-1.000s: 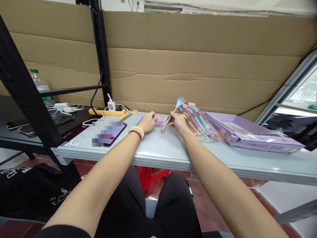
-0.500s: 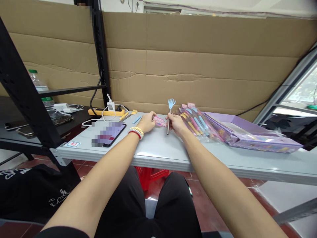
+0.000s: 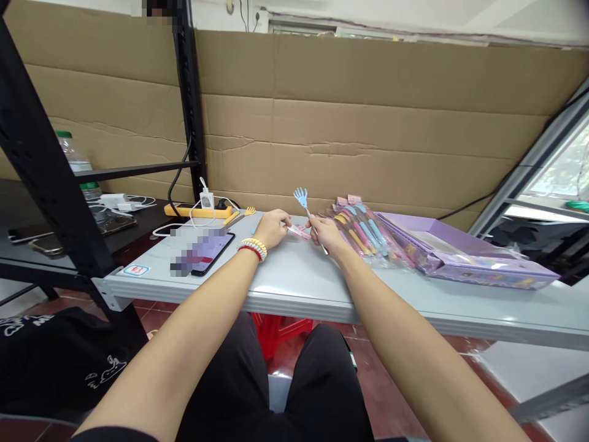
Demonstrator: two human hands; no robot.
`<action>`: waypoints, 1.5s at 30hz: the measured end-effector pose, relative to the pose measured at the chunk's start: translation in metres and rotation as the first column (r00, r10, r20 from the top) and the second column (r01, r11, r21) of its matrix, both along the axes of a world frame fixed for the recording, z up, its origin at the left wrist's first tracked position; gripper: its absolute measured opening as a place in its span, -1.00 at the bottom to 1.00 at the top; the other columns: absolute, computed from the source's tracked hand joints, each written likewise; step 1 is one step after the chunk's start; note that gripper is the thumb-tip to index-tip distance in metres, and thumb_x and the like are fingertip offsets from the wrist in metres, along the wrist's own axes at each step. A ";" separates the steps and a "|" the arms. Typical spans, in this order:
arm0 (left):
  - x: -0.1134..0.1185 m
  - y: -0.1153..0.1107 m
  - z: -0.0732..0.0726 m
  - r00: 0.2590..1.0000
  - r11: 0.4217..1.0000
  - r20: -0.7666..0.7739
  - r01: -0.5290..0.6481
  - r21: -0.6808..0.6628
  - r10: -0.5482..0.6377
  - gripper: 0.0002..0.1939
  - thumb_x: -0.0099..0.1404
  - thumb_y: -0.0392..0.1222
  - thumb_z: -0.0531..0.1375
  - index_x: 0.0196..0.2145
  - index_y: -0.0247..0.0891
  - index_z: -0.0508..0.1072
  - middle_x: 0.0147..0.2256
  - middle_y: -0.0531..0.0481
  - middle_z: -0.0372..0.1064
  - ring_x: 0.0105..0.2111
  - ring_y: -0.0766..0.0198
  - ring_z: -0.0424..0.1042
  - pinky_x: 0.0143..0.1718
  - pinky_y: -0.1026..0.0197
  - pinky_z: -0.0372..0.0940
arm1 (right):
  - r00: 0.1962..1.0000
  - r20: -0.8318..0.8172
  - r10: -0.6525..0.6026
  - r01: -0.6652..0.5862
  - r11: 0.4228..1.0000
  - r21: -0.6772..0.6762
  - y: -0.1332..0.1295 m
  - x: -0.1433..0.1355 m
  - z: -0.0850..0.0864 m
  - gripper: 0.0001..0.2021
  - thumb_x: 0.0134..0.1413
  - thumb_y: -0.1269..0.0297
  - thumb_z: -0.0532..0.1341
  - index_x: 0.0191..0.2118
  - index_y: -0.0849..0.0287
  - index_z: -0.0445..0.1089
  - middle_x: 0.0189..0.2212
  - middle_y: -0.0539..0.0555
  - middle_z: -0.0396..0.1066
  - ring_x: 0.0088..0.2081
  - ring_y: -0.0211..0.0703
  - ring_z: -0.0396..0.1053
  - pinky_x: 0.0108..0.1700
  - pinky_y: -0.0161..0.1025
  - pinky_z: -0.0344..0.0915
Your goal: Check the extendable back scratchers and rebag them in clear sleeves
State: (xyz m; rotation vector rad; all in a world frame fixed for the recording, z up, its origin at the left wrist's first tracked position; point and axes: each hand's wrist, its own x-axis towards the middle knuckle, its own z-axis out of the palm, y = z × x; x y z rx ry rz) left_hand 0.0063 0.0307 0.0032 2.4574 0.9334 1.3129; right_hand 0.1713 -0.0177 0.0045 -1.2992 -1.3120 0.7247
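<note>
My right hand (image 3: 327,234) is closed around the metal rod of a back scratcher (image 3: 301,197) with a light-blue, hand-shaped head. The scratcher tilts, its head up and to the left above the table. My left hand (image 3: 271,228) pinches the edge of a small pink printed card (image 3: 299,231), which lies between the two hands; its other end is close to my right fingers, and I cannot tell if they touch it. A yellow back scratcher (image 3: 243,214) lies beyond my left wrist. Right of my right hand are several back scratchers in clear bags (image 3: 363,227) with pink headers.
A purple open box (image 3: 488,273) with clear plastic stands at the right of the grey table (image 3: 294,285). On the left lie a phone (image 3: 218,252) and a yellow power strip (image 3: 197,211) with white cables. A black metal post (image 3: 191,92) and cardboard panels (image 3: 368,123) rise behind.
The back scratcher has tipped from nearly upright to leaning left. My left hand has turned slightly and the pink card now shows more edge-on. A light-blue stick beside my left hand is now mostly hidden.
</note>
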 end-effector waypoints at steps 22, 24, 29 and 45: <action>0.002 -0.003 0.000 0.995 0.982 -0.099 -0.043 -0.185 0.025 -0.65 0.17 -0.32 0.20 -0.05 -0.26 0.37 -0.33 -0.01 0.49 -0.28 0.25 0.45 -0.17 0.23 0.28 | 0.998 0.047 -0.034 0.032 0.999 0.038 0.001 0.002 -0.005 -0.56 -0.27 -0.11 0.34 -0.55 0.17 0.24 -0.81 -0.17 0.03 -0.73 -0.41 -0.07 -0.65 -0.34 -0.15; 0.002 -0.002 0.000 0.992 0.982 -0.122 -0.061 -0.180 0.039 -0.66 0.17 -0.32 0.19 -0.07 -0.25 0.37 -0.31 -0.02 0.49 -0.26 0.22 0.45 -0.16 0.22 0.28 | 0.997 0.039 -0.060 0.059 0.998 0.037 0.001 0.002 -0.004 -0.60 -0.20 -0.09 0.29 -0.56 0.16 0.24 -0.81 -0.16 0.03 -0.73 -0.40 -0.07 -0.64 -0.33 -0.15; 0.000 0.000 -0.003 0.967 0.971 -0.243 -0.128 -0.202 0.076 -0.68 0.15 -0.28 0.17 -0.10 -0.28 0.42 -0.28 -0.12 0.50 -0.26 0.13 0.46 -0.22 0.18 0.30 | 0.996 0.052 -0.071 0.070 0.997 0.014 -0.002 0.000 -0.001 -0.74 -0.07 0.08 0.18 -0.54 0.18 0.30 -0.84 -0.12 0.06 -0.74 -0.35 -0.04 -0.63 -0.31 -0.11; -0.003 -0.008 0.002 0.912 0.938 -0.359 -0.284 -0.200 0.200 -0.59 0.30 0.06 0.01 -0.13 -0.29 0.45 -0.18 -0.23 0.49 -0.16 0.03 0.45 -0.19 0.14 0.25 | 0.978 0.180 -0.101 0.104 0.995 -0.007 -0.001 0.001 -0.004 -0.80 -0.09 0.16 0.15 -0.54 0.19 0.31 -0.80 -0.12 0.13 -0.70 -0.35 0.02 -0.58 -0.32 -0.06</action>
